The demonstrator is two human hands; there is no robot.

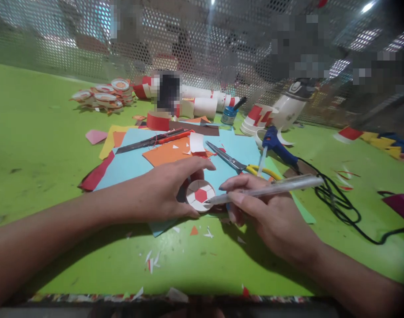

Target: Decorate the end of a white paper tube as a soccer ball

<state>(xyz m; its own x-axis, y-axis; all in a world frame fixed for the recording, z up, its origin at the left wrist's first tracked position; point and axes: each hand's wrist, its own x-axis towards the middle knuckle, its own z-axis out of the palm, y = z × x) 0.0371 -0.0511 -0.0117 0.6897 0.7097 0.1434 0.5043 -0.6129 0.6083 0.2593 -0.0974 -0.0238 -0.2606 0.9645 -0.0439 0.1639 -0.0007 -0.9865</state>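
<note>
Between the thumb and fingers of my left hand (168, 190) is a small round white disc (192, 201) with a red hexagon in its middle and thin dark lines running outward. My right hand (261, 207) grips a clear-barrelled pen (271, 187), its tip at the disc's lower right part. Under both hands lie light blue paper sheets (129, 165) with a piece of orange paper (158, 154) on top. Scissors with yellow handles (231, 161) rest just beyond my right hand. Farther left, a long dark blade (138, 143) lies by an orange-red handle.
A blue glue gun (277, 145) with a black cord (341, 212) lies at the right. Behind stand a blue bottle (229, 115), red-and-white paper cups (258, 117) and stacked decorated discs (104, 97). Paper scraps (150, 263) litter the green table (99, 256). A perforated screen (215, 48) borders the back.
</note>
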